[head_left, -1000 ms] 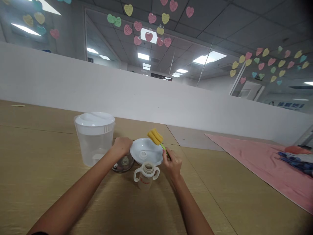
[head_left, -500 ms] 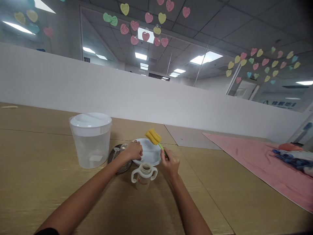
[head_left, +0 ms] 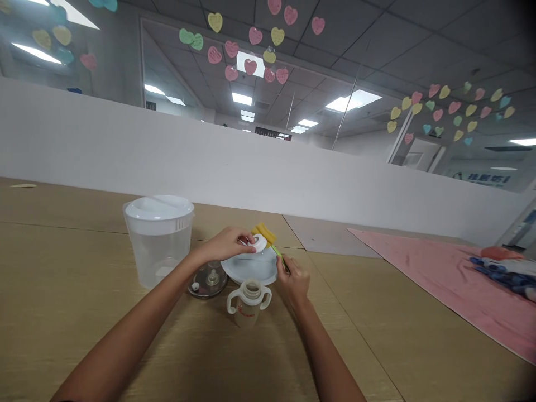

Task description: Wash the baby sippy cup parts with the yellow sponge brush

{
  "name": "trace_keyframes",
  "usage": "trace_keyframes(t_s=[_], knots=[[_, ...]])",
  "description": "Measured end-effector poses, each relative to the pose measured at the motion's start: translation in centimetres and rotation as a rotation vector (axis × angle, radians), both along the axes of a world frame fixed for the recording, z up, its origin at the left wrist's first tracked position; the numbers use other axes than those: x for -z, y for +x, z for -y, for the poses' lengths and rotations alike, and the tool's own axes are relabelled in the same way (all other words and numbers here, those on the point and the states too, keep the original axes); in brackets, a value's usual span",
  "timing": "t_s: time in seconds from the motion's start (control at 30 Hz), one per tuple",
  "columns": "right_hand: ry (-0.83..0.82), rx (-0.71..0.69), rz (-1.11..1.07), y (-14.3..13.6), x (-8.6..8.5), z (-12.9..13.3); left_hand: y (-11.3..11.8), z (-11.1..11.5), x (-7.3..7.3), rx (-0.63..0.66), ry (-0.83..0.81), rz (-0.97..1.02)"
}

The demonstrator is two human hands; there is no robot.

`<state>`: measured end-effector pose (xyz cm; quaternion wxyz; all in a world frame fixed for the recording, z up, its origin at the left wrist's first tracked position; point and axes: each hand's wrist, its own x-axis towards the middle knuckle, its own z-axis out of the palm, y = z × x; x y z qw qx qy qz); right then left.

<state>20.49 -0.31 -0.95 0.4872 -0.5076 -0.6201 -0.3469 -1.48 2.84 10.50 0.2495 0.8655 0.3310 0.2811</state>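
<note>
My left hand (head_left: pixel 231 244) pinches a white bottle collar ring (head_left: pixel 260 243) by its edge, above a white basin (head_left: pixel 238 271). Right behind the ring is the yellow head of a sponge brush (head_left: pixel 268 232), and the two look to be touching. The brush's green handle is gripped in my right hand (head_left: pixel 293 279), at the basin's right side. Nearer to me stands a baby bottle (head_left: pixel 248 310) with two white side handles and an uncovered neck. Left of the basin, a round metal tray (head_left: pixel 204 291) bears a clear nipple (head_left: pixel 213 277) and a small white part (head_left: pixel 195 286).
A translucent lidded bucket (head_left: pixel 146 251) stands on the table at the left, behind my left forearm. A pink cloth (head_left: pixel 422 273) covers the right side, with bundled blue and white fabric (head_left: pixel 506 273) on it. A white wall (head_left: pixel 251 173) closes off the back.
My left hand has risen out of the basin with the white ring and brought it up against the sponge head. My right hand and the bottle have hardly moved.
</note>
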Motion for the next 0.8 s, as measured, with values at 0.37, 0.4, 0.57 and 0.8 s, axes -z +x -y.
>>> trace_keyframes(t_s=[0.37, 0.4, 0.57, 0.8], knots=[[-0.067, -0.108, -0.067, -0.6, 0.1, -0.1, 0.9, -0.5, 0.9, -0.258, 0.112, 0.269], [-0.067, -0.115, -0.063, -0.5, 0.1, -0.1, 0.9, -0.7, 1.0, -0.288, 0.136, 0.291], [-0.103, -0.181, 0.06, -0.3, 0.2, 0.2, 0.6, -1.3, 1.3, -0.287, 0.125, 0.275], [-0.004, -0.229, -0.107, -0.4, -0.5, 0.6, 0.0, -0.7, 0.6, -0.517, 0.252, 0.115]])
